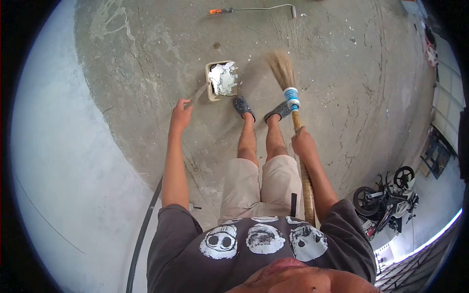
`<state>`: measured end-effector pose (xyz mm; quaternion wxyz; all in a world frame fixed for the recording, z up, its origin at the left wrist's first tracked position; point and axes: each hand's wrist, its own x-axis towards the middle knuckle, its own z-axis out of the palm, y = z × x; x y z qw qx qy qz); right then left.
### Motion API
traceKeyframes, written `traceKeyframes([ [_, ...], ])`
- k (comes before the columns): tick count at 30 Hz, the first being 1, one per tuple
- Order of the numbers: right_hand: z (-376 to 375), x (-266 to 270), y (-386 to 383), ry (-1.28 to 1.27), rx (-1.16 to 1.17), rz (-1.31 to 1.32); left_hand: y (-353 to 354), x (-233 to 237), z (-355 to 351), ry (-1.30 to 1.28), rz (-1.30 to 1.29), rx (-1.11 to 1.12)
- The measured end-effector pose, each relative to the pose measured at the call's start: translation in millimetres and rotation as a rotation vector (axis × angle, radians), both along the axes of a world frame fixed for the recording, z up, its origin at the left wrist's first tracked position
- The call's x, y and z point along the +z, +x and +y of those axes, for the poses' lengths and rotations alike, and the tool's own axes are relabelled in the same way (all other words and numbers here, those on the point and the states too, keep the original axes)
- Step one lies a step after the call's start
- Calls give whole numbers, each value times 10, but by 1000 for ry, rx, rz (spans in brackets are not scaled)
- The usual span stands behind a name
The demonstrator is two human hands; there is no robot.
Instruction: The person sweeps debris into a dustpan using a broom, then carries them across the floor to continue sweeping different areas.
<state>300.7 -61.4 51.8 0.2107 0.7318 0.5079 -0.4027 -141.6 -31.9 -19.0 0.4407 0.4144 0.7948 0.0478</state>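
Observation:
My left hand [181, 115] is closed round the handle of a dustpan [211, 92], whose tray sits to the left of my shoes. White flakes and broken pieces of what looks like paint or plaster [223, 79] fill the tray. On the right, my right hand [304, 143] grips the wooden handle of a broom [282, 71]. Its brown bristles point away from me over the floor, slightly blurred, with blue and white binding at their base. The rest of the broom handle runs back along my right side.
A paint roller frame with an orange handle [221, 10] lies on the concrete floor [171, 63] ahead. Small white specks are scattered about the floor. A pale wall [63, 161] curves along the left. At the lower right stands a motorcycle [388, 200].

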Motion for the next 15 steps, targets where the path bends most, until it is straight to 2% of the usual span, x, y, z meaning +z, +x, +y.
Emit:
traceKeyframes([
  [5,145,-155,131,69,-31,10,-437,-305,-405,53,-108,141],
  [9,210,-254,127,100,-7,24,-438,-217,-437,-56,-207,315],
  [15,175,-539,-108,72,-10,52,-349,-230,-448,-14,-245,422],
])
